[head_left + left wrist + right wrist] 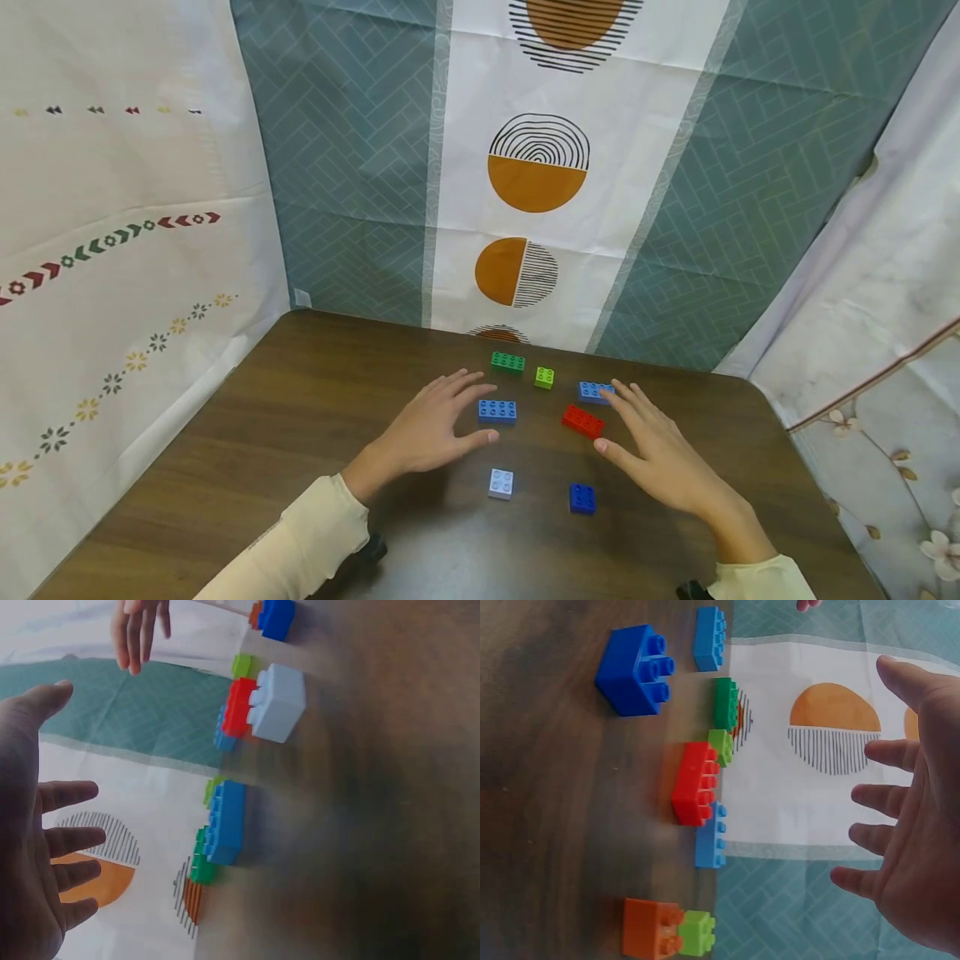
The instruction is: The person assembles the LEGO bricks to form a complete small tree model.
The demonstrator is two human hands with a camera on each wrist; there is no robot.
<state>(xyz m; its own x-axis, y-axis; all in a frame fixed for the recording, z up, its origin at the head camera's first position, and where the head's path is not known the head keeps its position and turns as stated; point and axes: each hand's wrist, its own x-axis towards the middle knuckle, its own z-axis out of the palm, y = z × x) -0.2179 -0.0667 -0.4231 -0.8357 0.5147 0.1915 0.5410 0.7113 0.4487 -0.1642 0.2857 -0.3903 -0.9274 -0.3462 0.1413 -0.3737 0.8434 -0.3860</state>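
My left hand (435,425), fingers spread and holding nothing, hovers above the table left of a blue toy brick (497,411). On the other side my right hand (660,458) also hangs empty in the air, fingers stretched out. Its fingertips overlap a second blue brick (596,392) in the head view, and its thumb points toward a red brick (583,421). Nearer the front lie a pale blue brick (501,484) and a dark blue brick (582,498). A green brick (508,362) and a lime brick (544,377) lie farther back.
An orange brick (651,928) and another lime brick (697,933) show in the right wrist view; my right hand hides them in the head view. The brown wooden table (247,433) ends at a patterned cloth (360,167) behind, with a white cloth (135,275) along the left.
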